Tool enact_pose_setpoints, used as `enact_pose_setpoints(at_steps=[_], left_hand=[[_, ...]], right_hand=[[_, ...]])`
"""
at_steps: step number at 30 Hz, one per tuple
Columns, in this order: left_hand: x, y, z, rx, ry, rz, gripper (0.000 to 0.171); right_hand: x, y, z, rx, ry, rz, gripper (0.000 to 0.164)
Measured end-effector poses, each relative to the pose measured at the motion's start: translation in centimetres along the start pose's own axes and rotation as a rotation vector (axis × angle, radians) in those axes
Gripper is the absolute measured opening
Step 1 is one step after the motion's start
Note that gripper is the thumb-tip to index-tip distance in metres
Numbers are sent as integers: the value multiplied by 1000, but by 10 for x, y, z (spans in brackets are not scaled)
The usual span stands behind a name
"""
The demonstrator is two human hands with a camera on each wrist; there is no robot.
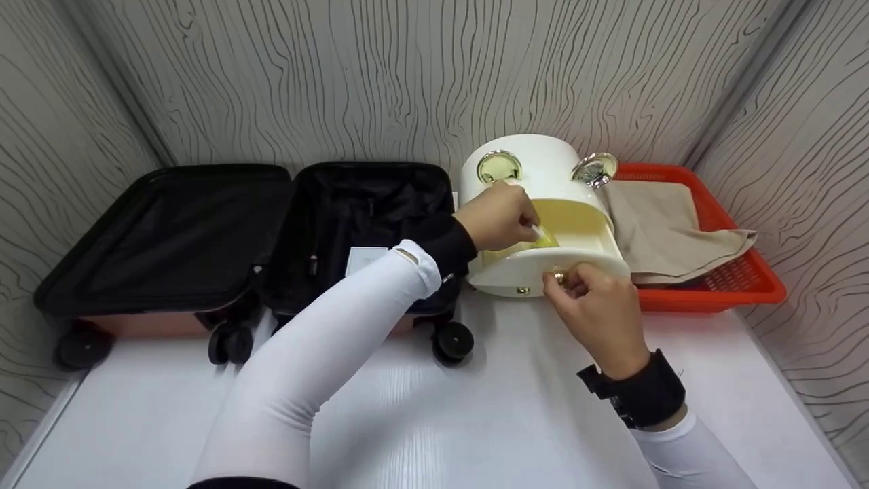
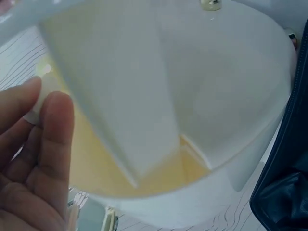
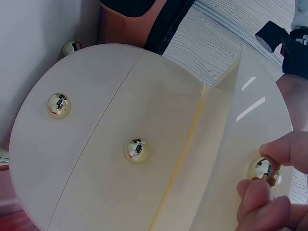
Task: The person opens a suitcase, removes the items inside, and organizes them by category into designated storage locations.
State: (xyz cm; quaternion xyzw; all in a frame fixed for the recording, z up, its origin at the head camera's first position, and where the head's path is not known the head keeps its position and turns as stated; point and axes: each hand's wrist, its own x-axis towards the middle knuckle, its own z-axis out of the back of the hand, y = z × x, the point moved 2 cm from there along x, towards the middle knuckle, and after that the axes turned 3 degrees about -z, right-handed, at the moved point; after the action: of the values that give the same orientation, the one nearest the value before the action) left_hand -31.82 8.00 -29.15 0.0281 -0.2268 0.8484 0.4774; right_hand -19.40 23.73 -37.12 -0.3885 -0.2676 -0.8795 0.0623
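A white rounded storage box (image 1: 529, 153) with gold ear-shaped ornaments stands at the right of the table, its upper drawer (image 1: 590, 261) pulled out. My right hand (image 1: 601, 312) pinches the gold ball knob (image 3: 262, 168) on that drawer's front between thumb and fingers. Over the drawer opening, my left hand (image 1: 499, 217) pinches a small yellow-and-white packet (image 1: 545, 238). In the left wrist view, the packet's pale part (image 2: 34, 108) shows between thumb and fingertips; what it contains cannot be made out. Two more gold knobs (image 3: 136, 151) sit on the box front.
An open black-lined suitcase (image 1: 183, 234) lies left of the box, with a pale flat item (image 1: 366, 259) in its right half under my left forearm. Right of the box is a red basket (image 1: 747, 288) with a beige cloth (image 1: 658, 231). Patterned panels (image 1: 339, 81) enclose the table.
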Motion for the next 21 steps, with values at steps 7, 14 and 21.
enact_pose_setpoints(at_steps=[7, 14, 21], left_hand=[[-4, 5, 1, 24, 57, 27, 9], [-6, 7, -3, 82, 157, 45, 35], [-7, 11, -7, 58, 128, 25, 35]], right_hand=[[1, 0, 1, 2, 7, 5, 32], [0, -2, 1, 13, 9, -11, 30], [-1, -2, 0, 22, 19, -23, 32]])
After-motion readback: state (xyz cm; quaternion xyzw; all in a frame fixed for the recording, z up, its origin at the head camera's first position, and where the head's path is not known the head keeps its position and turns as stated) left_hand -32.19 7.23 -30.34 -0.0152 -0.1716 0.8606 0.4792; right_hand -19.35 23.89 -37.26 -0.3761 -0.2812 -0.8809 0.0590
